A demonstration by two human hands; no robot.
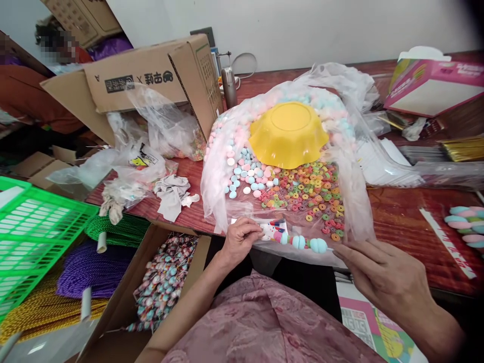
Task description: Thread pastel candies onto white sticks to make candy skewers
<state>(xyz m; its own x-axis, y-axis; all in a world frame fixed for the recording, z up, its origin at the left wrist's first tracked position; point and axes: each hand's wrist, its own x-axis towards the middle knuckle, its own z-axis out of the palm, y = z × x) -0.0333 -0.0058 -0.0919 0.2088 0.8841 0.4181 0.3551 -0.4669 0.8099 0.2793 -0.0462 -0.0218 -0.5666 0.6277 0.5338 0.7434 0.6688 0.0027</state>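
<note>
My left hand (239,239) pinches the end of a candy skewer (298,240), a stick threaded with pastel blue and pink pieces and a small printed wrapper, lying at the table's front edge. My right hand (381,275) is at the stick's other end with fingers stretched out; whether it grips the stick is hidden. Behind them a clear plastic bag (351,201) lies spread open with colourful ring candies (312,194), pastel round candies (247,174) and an upside-down yellow bowl (287,133).
A cardboard box (151,80) with crumpled plastic stands at the back left. A box of finished candy sticks (164,280), a green basket (34,232) and coils of cord (91,267) sit below left. A pink box (434,88) and twisted marshmallows (467,224) lie right.
</note>
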